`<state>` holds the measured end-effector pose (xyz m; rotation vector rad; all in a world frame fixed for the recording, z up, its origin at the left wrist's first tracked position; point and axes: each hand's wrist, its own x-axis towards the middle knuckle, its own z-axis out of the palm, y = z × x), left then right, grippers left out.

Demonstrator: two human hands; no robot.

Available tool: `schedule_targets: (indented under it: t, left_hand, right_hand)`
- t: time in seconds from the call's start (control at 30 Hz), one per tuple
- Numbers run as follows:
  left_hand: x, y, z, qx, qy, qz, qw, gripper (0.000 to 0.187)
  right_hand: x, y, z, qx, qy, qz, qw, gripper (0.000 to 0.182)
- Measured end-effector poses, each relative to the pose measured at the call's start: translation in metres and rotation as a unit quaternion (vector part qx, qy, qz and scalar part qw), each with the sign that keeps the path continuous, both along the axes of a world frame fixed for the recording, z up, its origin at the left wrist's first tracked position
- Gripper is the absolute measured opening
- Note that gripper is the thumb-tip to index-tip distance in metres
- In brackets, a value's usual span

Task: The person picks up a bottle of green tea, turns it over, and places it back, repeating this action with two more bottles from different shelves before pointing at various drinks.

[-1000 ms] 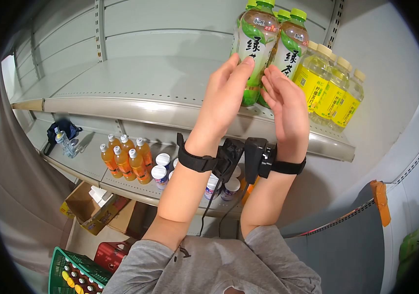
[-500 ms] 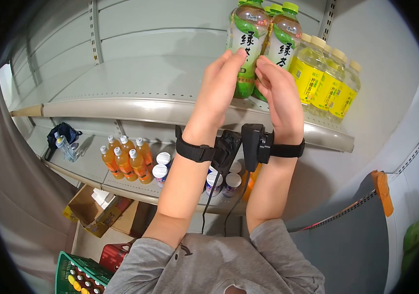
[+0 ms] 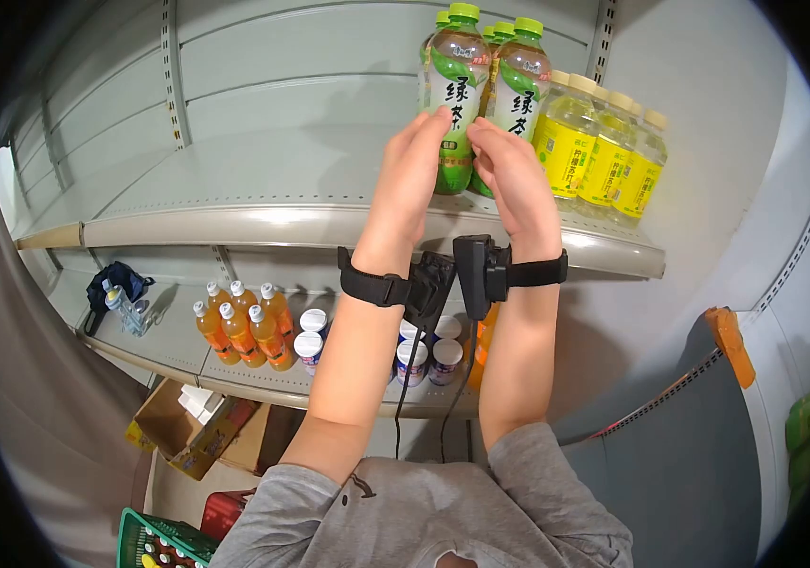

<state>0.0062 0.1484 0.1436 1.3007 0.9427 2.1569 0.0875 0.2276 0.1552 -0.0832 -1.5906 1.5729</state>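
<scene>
My left hand [image 3: 407, 175] lies along the left side of the front-left green tea bottle [image 3: 456, 118], thumb towards its front; its other fingers are mostly hidden. From the right, my right hand [image 3: 518, 180] closes in on the same bottle, fingertips near its label and partly in front of the neighbouring green tea bottle [image 3: 522, 90]. The bottle stands upright near the front edge of the upper shelf [image 3: 272, 225], held between my two hands. More green-capped bottles stand behind, partly hidden. Black straps with devices circle both wrists.
Yellow-labelled bottles [image 3: 604, 166] stand right of the green tea. On the lower shelf are orange drink bottles [image 3: 246, 331], white-lidded tubs [image 3: 411, 360] and a clear bottle [image 3: 127, 310]. Below are an open carton [image 3: 173, 421] and a green basket [image 3: 140, 530] with bottles.
The view has shifted, so the shelf and bottles appear further left and the green caps show more fully. Both hands keep nearly the same place around the front-left green tea bottle.
</scene>
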Motion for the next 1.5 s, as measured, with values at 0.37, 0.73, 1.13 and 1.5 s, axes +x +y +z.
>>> schedule_targets:
  t: [0.37,0.73,1.13,1.5]
  left_hand:
    - [0.012,-0.016,-0.005,0.089,-0.051,0.090,0.991,0.040]
    - [0.012,-0.089,-0.087,0.055,-0.188,0.034,0.980,0.029]
    - [0.029,-0.048,-0.155,-0.152,-0.364,-0.053,0.918,0.018]
    - [0.112,-0.022,-0.154,-0.229,-0.392,-0.161,0.876,0.014]
  right_hand:
    - [0.013,-0.019,-0.010,-0.056,0.202,-0.138,0.968,0.030]
    - [0.052,-0.069,-0.111,-0.311,0.324,-0.118,0.886,0.024]
    - [0.077,-0.071,-0.174,-0.492,0.353,-0.240,0.759,0.022]
    - [0.179,-0.085,-0.167,-0.429,0.396,-0.359,0.729,0.019]
